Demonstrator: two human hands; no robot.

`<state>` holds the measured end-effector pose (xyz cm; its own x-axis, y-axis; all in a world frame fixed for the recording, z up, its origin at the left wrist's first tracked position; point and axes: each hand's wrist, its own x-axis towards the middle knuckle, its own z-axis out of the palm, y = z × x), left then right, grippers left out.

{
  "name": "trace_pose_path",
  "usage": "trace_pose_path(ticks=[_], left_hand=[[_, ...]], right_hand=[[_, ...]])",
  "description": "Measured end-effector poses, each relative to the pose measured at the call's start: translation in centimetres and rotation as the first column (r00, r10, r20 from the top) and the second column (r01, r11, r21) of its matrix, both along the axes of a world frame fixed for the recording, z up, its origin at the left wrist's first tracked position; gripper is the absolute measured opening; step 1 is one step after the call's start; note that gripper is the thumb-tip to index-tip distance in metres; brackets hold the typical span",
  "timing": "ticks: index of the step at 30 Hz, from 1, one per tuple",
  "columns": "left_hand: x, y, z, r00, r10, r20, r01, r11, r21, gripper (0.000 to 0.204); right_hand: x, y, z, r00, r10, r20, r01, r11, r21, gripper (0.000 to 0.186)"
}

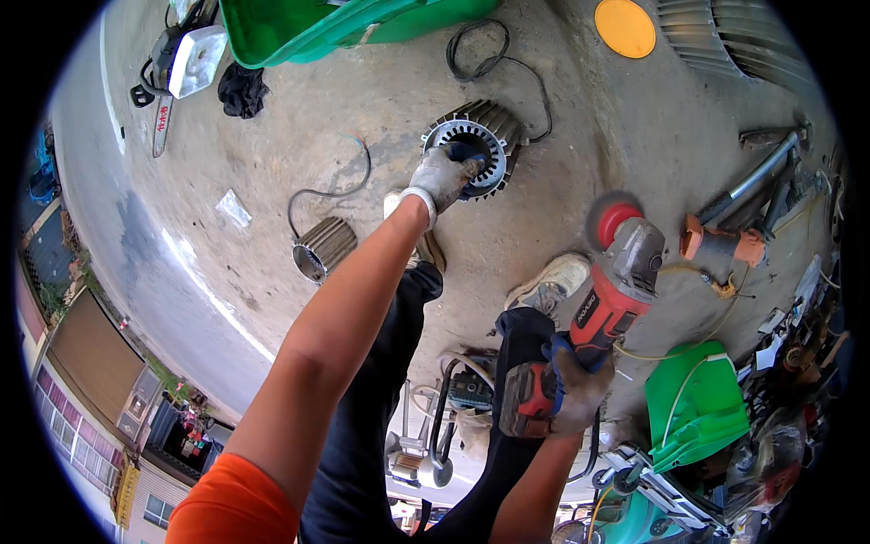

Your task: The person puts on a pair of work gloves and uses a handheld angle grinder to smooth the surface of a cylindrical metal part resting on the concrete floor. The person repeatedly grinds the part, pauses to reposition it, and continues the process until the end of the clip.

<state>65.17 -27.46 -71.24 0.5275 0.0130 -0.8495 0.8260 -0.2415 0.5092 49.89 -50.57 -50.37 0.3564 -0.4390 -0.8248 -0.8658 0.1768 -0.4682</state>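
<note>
My left hand [441,178], in a pale work glove, grips the near rim of a finned metal motor housing [507,127], fingers hooked into its round opening. The housing lies on its side on the concrete, and a ring of slots shows inside it. My right hand [580,392], in a worn glove with blue on it, is wrapped around the handle of a red and black cordless angle grinder [605,304]. The grinder's red disc [617,224] is smeared at its edge and stands apart from the housing, to its right. A battery sits at the grinder's lower end.
A smaller finned motor housing [328,247] with a cable lies left of my feet. Black cable [494,63] coils behind the large housing. Beyond stand a green tub [299,41] and a yellow disc [625,28]. A chainsaw [163,113] lies far left; an orange-ended tool [720,243] lies right.
</note>
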Motion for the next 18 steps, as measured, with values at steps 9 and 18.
trace_pose_path(ticks=[9, 18], left_hand=[[1.0, -1.6, -2.7, 0.995, 0.100, -0.018, -0.101, 0.995, -0.020, 0.018], [0.5, -1.7, -3.8, 0.971, -0.235, -0.047, 0.236, 0.908, 0.346, 0.030]], right_hand=[[0.2, -1.9, -1.0, 0.990, -0.139, 0.035, 0.136, 0.988, 0.074, 0.049], [0.9, -4.4, -1.7, 0.998, -0.065, 0.017, 0.064, 0.995, 0.073, 0.053]])
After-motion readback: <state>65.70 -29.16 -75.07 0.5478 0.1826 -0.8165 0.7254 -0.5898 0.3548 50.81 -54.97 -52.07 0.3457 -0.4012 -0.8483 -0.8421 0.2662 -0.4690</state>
